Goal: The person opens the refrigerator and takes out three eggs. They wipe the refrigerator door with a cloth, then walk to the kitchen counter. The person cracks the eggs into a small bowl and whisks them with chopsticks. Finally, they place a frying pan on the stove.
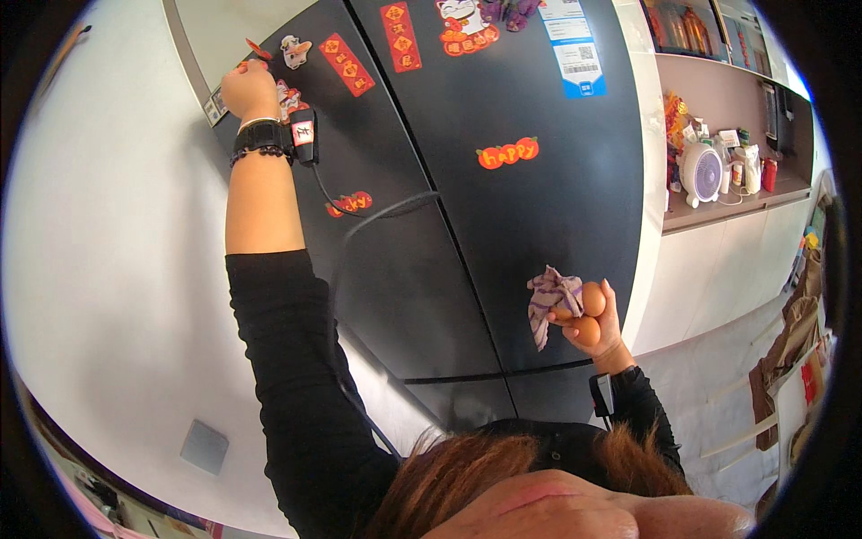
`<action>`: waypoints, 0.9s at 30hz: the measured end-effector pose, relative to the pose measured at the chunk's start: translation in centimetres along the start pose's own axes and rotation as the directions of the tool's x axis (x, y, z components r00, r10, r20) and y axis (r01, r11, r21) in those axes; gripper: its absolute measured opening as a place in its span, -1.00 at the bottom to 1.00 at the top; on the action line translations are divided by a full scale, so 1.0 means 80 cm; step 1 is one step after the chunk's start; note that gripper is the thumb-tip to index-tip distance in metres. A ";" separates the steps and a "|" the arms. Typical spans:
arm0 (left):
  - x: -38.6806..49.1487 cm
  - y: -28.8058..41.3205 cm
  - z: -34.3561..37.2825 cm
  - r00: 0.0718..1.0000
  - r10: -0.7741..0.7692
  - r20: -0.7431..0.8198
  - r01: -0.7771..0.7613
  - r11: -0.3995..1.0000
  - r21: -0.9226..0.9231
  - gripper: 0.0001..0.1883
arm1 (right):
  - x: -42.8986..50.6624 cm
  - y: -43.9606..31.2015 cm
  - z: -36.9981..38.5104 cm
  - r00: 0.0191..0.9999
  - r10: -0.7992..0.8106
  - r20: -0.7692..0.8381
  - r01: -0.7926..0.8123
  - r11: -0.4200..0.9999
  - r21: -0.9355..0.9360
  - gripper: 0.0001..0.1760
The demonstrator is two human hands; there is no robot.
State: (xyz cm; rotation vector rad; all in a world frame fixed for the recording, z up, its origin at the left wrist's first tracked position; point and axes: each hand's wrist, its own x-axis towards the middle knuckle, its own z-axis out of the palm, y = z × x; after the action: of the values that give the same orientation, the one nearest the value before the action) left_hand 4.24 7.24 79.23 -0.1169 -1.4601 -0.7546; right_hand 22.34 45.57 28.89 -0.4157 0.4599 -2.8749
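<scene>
My right hand (608, 335) holds two brown eggs (592, 299) and a crumpled purple-striped cloth (553, 296) in front of a dark refrigerator door (539, 222). High on the left, my left hand (250, 91) is raised at the refrigerator's outer edge, its fingers curled. A small red piece (258, 50) shows just beyond those fingers; whether they grip it or the door edge is hidden. Beside that hand, a cat-shaped decoration (289, 100) is partly covered by my wrist. Dark seams divide the refrigerator's doors, which look closed.
A cable (347, 232) hangs from the device on my left wrist. Red decorations (402, 37) and a blue-and-white label (576, 60) are on the doors. To the left rises a white wall (135, 269). At right, a cabinet niche holds a small fan (700, 173); chairs (794, 337) stand below.
</scene>
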 end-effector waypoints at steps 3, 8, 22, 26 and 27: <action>0.010 -0.022 0.001 0.991 -0.024 0.134 0.051 0.978 -0.203 -0.72 | 0.011 0.010 0.005 1.000 0.017 -0.007 -0.017 1.000 -0.010 -0.16; -0.037 -0.012 -0.011 0.993 0.041 0.113 0.006 0.922 -0.387 -0.75 | 0.025 0.015 0.031 0.998 0.050 0.028 -0.050 0.998 -0.027 -0.15; -0.418 0.019 -0.122 0.222 0.231 0.947 0.650 0.689 -0.321 -0.64 | 0.127 0.040 0.178 0.961 0.142 0.237 -0.063 0.948 -0.311 -0.23; -0.359 -0.018 -0.133 0.632 0.310 0.710 0.121 0.866 -0.486 -0.60 | 0.161 0.062 0.216 0.964 0.121 0.237 -0.041 0.948 -0.315 -0.27; -0.342 -0.032 -0.133 0.729 0.388 0.564 -0.053 0.853 -0.519 -0.57 | 0.170 0.066 0.224 0.965 0.119 0.231 -0.039 0.945 -0.324 -0.29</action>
State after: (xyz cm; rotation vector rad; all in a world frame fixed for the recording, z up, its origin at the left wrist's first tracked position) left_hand 13.87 10.54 51.58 -1.0241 -1.8402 -0.8990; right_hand 15.82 32.52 46.79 -0.7795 0.8742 -2.6227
